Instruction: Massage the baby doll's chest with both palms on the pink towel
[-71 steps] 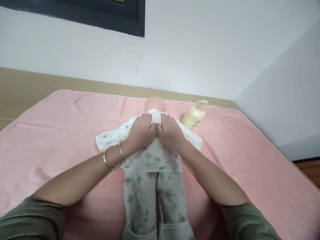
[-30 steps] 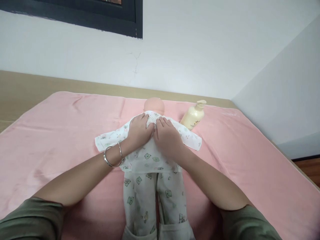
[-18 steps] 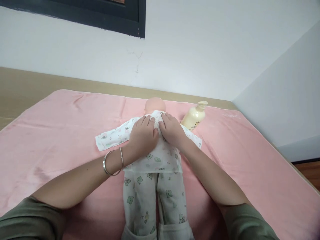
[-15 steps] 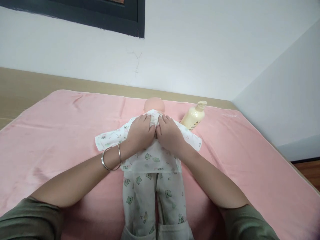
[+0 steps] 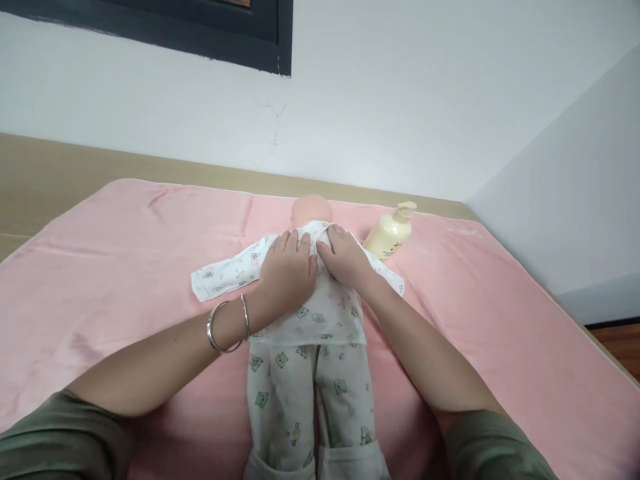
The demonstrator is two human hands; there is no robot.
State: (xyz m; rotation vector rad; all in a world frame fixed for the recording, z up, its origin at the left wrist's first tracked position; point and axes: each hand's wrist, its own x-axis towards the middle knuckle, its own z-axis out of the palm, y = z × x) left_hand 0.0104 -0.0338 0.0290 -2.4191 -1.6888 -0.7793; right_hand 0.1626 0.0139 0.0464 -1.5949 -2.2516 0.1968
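Note:
A baby doll (image 5: 312,210) lies on a pink mat, its bald head at the far end and no face showing. It wears a white long-sleeved top (image 5: 320,320) with small animal prints and matching trousers (image 5: 290,407). My left hand (image 5: 290,270) rests flat on the left half of the upper back of the top, fingers stretched toward the head. On the right half lies my right hand (image 5: 347,260), palm down with its thumb stretched out toward the middle. Both hands press on the cloth without gripping it. Two silver bangles (image 5: 213,327) circle my left wrist.
A cream pump bottle (image 5: 389,233) lies tilted beside the doll's right-hand sleeve. The pink mat (image 5: 125,267) covers a wooden surface (image 5: 60,160) that meets a white wall (image 5: 375,100). A dark window frame (image 5: 240,40) sits at the upper left.
My hands have moved slightly apart on the doll's back, from thumbs meeting at the middle to a small gap between them. The bottle has not moved.

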